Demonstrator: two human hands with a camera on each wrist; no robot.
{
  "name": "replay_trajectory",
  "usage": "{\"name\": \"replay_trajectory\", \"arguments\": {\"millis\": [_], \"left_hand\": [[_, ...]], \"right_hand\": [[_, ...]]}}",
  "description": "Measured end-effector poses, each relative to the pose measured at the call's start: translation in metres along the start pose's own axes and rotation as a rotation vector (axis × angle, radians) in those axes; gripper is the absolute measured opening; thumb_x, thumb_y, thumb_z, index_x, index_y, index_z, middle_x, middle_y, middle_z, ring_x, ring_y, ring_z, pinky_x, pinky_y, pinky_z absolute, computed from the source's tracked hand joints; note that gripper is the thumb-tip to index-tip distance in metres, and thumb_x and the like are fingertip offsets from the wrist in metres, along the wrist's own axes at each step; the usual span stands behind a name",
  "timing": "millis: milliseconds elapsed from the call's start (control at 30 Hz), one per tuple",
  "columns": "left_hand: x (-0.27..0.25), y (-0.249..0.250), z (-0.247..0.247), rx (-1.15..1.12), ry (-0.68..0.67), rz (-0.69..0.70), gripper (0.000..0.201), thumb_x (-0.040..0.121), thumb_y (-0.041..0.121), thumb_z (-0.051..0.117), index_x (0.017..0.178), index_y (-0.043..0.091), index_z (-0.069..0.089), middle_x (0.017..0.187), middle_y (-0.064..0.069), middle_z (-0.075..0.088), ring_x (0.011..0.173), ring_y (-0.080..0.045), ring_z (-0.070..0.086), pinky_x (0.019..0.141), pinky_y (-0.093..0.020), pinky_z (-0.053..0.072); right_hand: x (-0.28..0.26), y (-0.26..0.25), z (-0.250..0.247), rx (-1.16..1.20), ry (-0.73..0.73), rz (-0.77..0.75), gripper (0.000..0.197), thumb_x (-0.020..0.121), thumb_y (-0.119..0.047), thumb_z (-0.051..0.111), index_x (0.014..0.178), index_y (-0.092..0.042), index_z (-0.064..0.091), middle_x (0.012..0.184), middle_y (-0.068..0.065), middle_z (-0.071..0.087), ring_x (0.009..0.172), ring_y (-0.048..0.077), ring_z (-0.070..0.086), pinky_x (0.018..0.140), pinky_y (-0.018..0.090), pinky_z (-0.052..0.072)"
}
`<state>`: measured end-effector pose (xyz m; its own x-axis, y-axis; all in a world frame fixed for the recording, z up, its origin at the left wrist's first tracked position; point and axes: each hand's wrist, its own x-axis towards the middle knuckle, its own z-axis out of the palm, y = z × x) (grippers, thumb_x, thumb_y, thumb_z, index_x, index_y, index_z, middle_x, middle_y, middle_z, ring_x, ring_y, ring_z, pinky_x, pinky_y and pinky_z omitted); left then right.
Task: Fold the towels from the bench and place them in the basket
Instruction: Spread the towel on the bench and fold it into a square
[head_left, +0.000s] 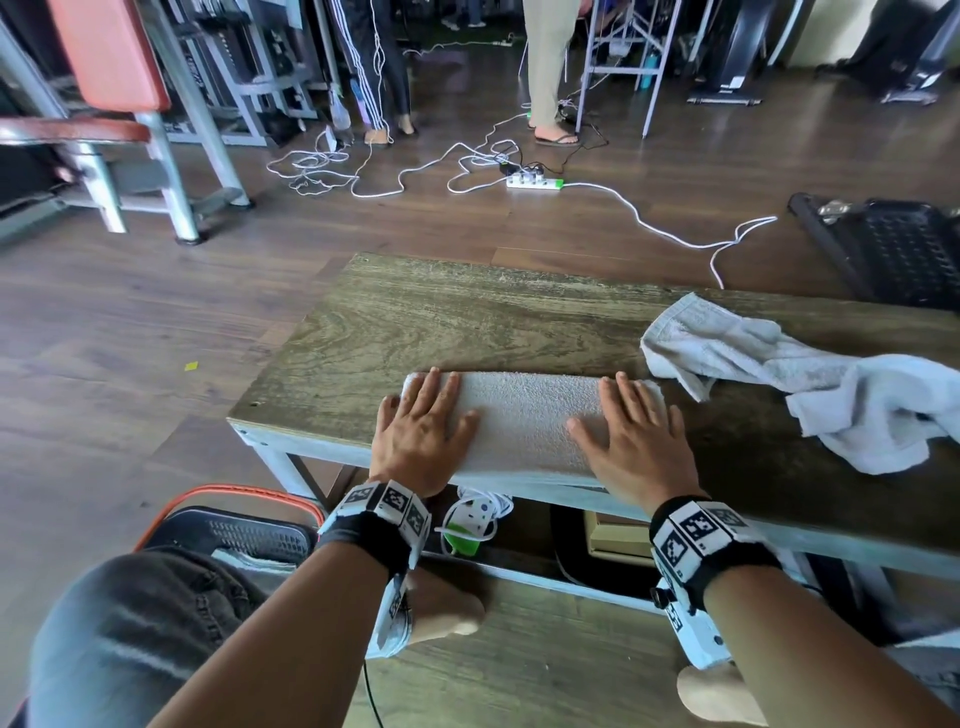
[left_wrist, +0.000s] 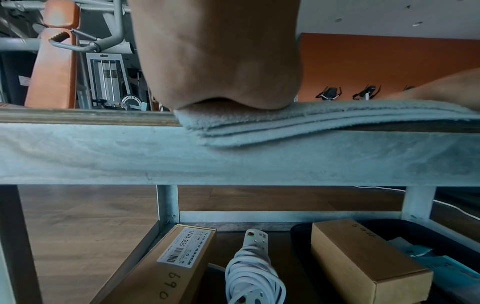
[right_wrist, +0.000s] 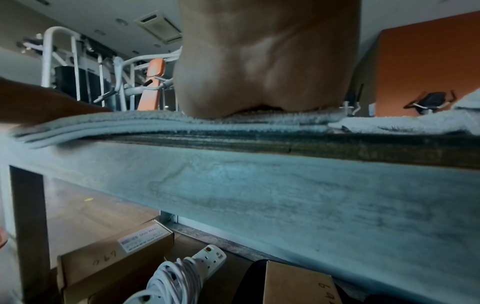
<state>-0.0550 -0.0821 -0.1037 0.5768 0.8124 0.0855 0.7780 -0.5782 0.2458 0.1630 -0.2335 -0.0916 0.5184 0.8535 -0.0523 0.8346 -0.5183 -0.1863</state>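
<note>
A folded white towel (head_left: 524, 421) lies as a long strip at the near edge of the wooden bench (head_left: 441, 322), its layered edge (left_wrist: 298, 125) overhanging the front rail a little. My left hand (head_left: 423, 431) lies flat on its left end with straight fingers, and my right hand (head_left: 636, 436) lies flat on its right end. The wrist views show each palm heel (left_wrist: 221, 82) (right_wrist: 259, 78) pressing the folded towel (right_wrist: 168, 123) down. A crumpled white towel (head_left: 810, 384) lies on the bench to the right. A black basket with an orange rim (head_left: 239, 525) stands on the floor at my lower left, with a white towel inside.
Below the bench top, a shelf holds cardboard boxes (left_wrist: 363, 261) and a coiled white power strip (left_wrist: 252, 269). Another black basket (head_left: 904, 249) stands on the floor at the far right. White cables and a power strip (head_left: 535, 182) lie beyond the bench. Gym machines (head_left: 130, 104) and standing people's legs (head_left: 545, 73) are at the back.
</note>
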Motion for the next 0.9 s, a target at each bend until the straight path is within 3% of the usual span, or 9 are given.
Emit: {"name": "replay_trajectory", "arguments": {"millis": [133, 200, 300, 400, 533, 600, 667, 767, 900], "left_hand": [[0.002, 0.003, 0.001, -0.001, -0.020, -0.034, 0.070, 0.094, 0.069, 0.013, 0.156, 0.035, 0.010, 0.165, 0.010, 0.004, 0.152, -0.012, -0.002, 0.122, -0.048, 0.006], [0.003, 0.002, 0.000, -0.001, -0.045, -0.045, 0.071, 0.094, 0.069, 0.012, 0.156, 0.035, 0.008, 0.165, 0.009, 0.003, 0.152, -0.013, -0.003, 0.122, -0.047, 0.004], [0.004, 0.005, -0.002, 0.004, -0.077, -0.073, 0.072, 0.093, 0.069, 0.011, 0.156, 0.034, 0.005, 0.166, 0.006, 0.000, 0.152, -0.015, -0.006, 0.122, -0.048, 0.002], [0.003, 0.014, -0.009, 0.020, -0.098, -0.154, 0.072, 0.094, 0.066, 0.012, 0.157, 0.031, 0.003, 0.166, 0.004, -0.004, 0.152, -0.018, -0.009, 0.122, -0.048, -0.001], [-0.002, 0.025, -0.017, 0.023, -0.148, -0.270, 0.076, 0.094, 0.068, 0.014, 0.156, 0.025, 0.004, 0.165, -0.003, 0.003, 0.151, -0.025, 0.002, 0.118, -0.053, 0.008], [-0.008, 0.029, -0.026, 0.094, -0.088, -0.323, 0.081, 0.089, 0.073, 0.027, 0.150, 0.018, 0.024, 0.153, -0.010, 0.028, 0.139, -0.030, 0.025, 0.110, -0.052, 0.022], [-0.013, 0.030, -0.038, 0.110, -0.095, -0.415, 0.082, 0.085, 0.075, 0.039, 0.140, 0.014, 0.040, 0.142, -0.013, 0.038, 0.131, -0.031, 0.032, 0.108, -0.051, 0.025], [-0.017, 0.020, -0.042, 0.024, -0.141, -0.454, 0.067, 0.085, 0.067, 0.046, 0.126, 0.014, 0.053, 0.131, -0.015, 0.050, 0.124, -0.033, 0.039, 0.107, -0.051, 0.025], [-0.027, 0.015, -0.051, -0.399, -0.110, -0.407, 0.049, 0.083, 0.044, 0.051, 0.111, 0.008, 0.068, 0.107, -0.015, 0.069, 0.098, -0.031, 0.065, 0.089, -0.039, 0.052]], "right_hand": [[-0.001, -0.002, -0.001, -0.103, 0.115, -0.080, 0.080, 0.096, -0.066, 0.020, 0.152, -0.011, 0.033, 0.161, 0.009, 0.030, 0.149, 0.027, 0.023, 0.122, 0.049, 0.014], [-0.008, -0.005, -0.006, -0.153, 0.309, -0.200, 0.059, 0.096, -0.052, 0.030, 0.122, -0.007, 0.058, 0.128, 0.014, 0.058, 0.122, 0.033, 0.050, 0.105, 0.046, 0.038], [-0.027, -0.012, -0.012, -0.064, 0.534, -0.399, 0.028, 0.096, -0.035, 0.043, 0.080, -0.015, 0.054, 0.081, 0.002, 0.053, 0.074, 0.024, 0.054, 0.060, 0.035, 0.044], [-0.040, -0.016, -0.011, -0.034, 0.447, -0.433, 0.031, 0.095, -0.035, 0.042, 0.070, -0.020, 0.050, 0.064, -0.006, 0.049, 0.053, 0.020, 0.054, 0.040, 0.026, 0.033], [-0.033, -0.007, -0.010, 0.006, 0.321, -0.289, 0.020, 0.096, -0.036, 0.045, 0.089, -0.019, 0.053, 0.088, -0.004, 0.055, 0.081, 0.018, 0.060, 0.056, 0.029, 0.041], [-0.029, -0.002, -0.012, 0.028, 0.197, -0.232, 0.030, 0.098, -0.036, 0.046, 0.117, -0.016, 0.056, 0.119, 0.002, 0.058, 0.113, 0.021, 0.058, 0.088, 0.033, 0.050], [-0.030, 0.001, -0.015, 0.062, 0.119, -0.192, 0.048, 0.099, -0.034, 0.049, 0.141, -0.013, 0.044, 0.144, 0.007, 0.047, 0.130, 0.026, 0.049, 0.108, 0.038, 0.042], [-0.038, -0.002, -0.013, 0.087, 0.160, -0.298, 0.051, 0.096, -0.030, 0.055, 0.142, -0.014, 0.041, 0.142, 0.006, 0.045, 0.127, 0.026, 0.048, 0.107, 0.037, 0.041], [-0.046, -0.011, -0.007, 0.096, 0.106, -0.459, 0.075, 0.088, -0.039, 0.061, 0.152, -0.018, 0.027, 0.156, 0.001, 0.025, 0.143, 0.021, 0.026, 0.119, 0.037, 0.027]]}}
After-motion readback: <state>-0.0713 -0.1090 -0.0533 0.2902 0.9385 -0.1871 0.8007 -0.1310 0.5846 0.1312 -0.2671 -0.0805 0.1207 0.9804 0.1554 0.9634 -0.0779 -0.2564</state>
